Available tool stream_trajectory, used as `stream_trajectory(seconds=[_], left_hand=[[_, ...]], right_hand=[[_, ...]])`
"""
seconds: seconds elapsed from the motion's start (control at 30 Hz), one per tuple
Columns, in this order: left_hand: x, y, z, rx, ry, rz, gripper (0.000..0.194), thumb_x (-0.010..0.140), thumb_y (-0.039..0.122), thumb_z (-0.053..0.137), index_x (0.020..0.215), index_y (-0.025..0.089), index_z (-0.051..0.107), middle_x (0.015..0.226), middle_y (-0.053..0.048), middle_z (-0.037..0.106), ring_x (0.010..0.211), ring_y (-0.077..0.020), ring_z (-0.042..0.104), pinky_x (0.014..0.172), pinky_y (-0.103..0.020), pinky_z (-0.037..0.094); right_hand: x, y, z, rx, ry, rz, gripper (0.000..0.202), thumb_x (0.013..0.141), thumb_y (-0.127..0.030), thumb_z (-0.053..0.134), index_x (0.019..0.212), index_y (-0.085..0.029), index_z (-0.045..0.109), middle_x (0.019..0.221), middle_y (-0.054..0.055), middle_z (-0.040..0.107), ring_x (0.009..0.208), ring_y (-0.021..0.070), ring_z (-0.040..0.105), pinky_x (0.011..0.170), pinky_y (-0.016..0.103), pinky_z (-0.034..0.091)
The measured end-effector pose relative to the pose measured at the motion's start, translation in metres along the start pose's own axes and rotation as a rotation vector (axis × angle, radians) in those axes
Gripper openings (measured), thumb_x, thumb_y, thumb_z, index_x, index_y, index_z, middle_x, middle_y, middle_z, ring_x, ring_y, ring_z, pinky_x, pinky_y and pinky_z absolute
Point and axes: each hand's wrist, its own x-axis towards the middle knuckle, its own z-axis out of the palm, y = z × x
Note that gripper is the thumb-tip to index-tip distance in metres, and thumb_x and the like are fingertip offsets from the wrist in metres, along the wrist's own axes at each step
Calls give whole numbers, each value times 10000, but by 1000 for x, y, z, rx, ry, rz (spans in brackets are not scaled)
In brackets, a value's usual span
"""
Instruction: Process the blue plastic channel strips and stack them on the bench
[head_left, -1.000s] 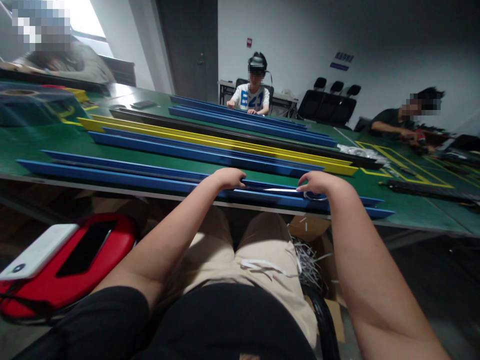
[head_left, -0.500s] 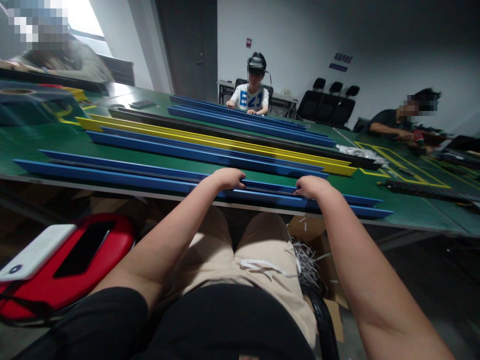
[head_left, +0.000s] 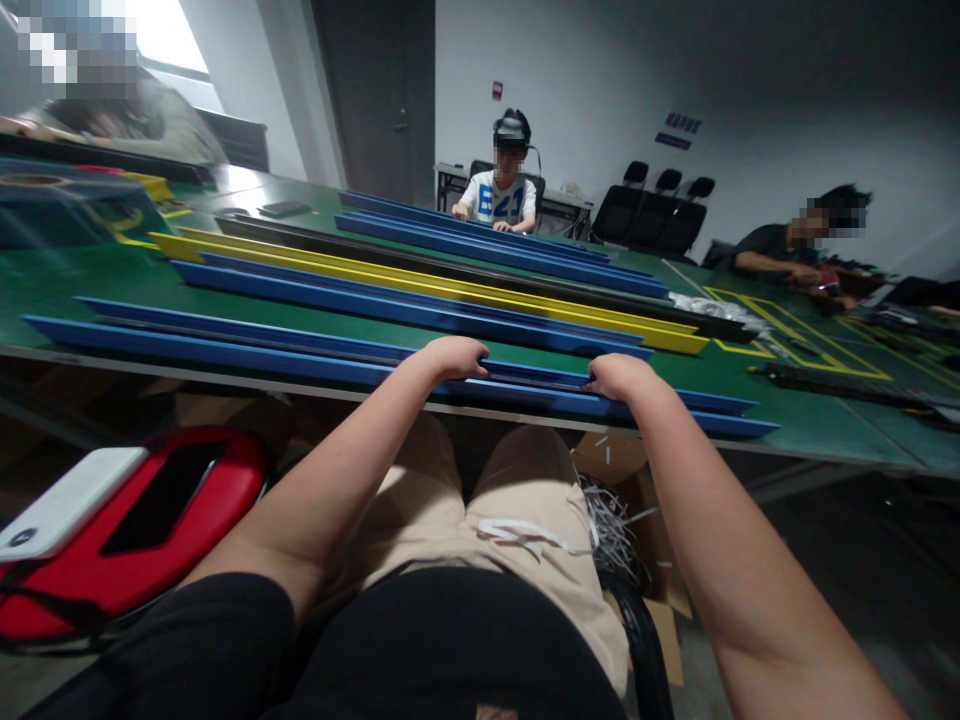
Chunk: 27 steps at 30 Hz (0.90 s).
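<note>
A long blue channel profile (head_left: 247,352) lies lengthwise along the near edge of the green table, its open side up. My left hand (head_left: 456,358) reaches down into it right of its middle, fingers curled and thumb tip low. Further right, my right hand (head_left: 621,377) is bent over the same profile, its fingers closed. Between the two hands, a thin dark line runs along the floor of the profile; I cannot tell whether it is a separate strip. Both sets of fingertips are partly hidden, so what they pinch does not show.
Beyond lie another blue profile (head_left: 360,300), a yellow profile (head_left: 420,290), a black profile (head_left: 420,258) and more blue ones (head_left: 480,243). A clear plastic bag (head_left: 720,312) is to the right. Co-workers sit around the table (head_left: 832,440). A red stool (head_left: 217,520) stands at my left.
Both hands stay at almost the same places on the near blue profile. The view has shifted slightly, and the co-worker on the right has moved a little.
</note>
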Motion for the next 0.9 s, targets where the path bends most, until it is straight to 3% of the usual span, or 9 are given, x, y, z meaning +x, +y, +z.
stream_trajectory(seconds=[0.9], left_hand=[[3,4,-2,-11,-32,-29,467,830,539,574,1166,236,689,1117,-90,755,947,-239,692,704,-279,474]], right_hand=[[-3,-9,-1,35,22,66,444,821,-503,682,1105,-176,777,1135,190,734,1047,304,692,875,368,528]])
